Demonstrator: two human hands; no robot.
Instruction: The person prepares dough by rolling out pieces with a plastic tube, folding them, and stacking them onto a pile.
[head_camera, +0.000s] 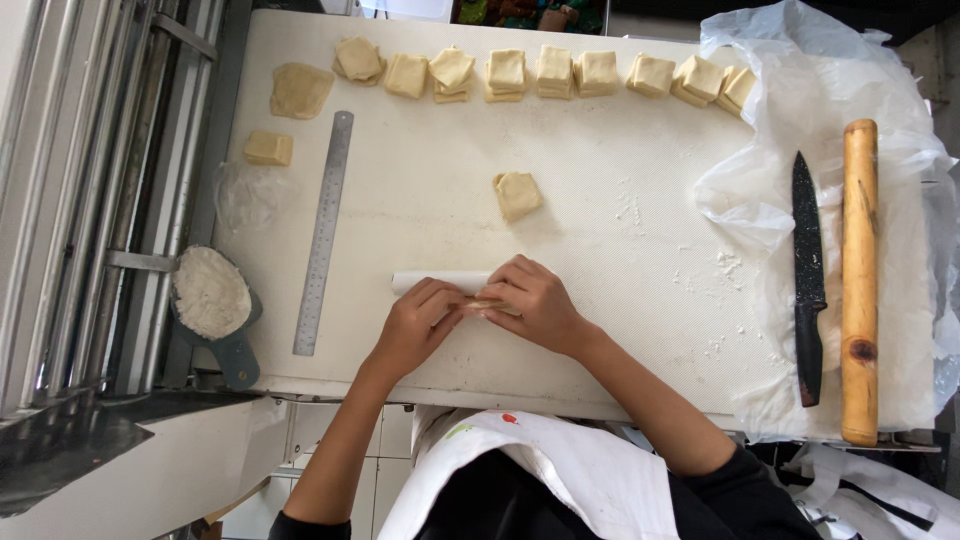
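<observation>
White work table, metal rails at left, tiled floor

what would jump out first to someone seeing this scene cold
Both hands, left hand and right hand, meet at the near middle of the white board, pressing a small piece of dough against a white roll. A row of folded dough squares lines the far edge. At right, a black knife and a wooden rolling pin lie on plastic sheet.

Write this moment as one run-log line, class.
left hand: on dough piece | right hand: on dough piece | nearby: white roller, folded dough, ruler
</observation>
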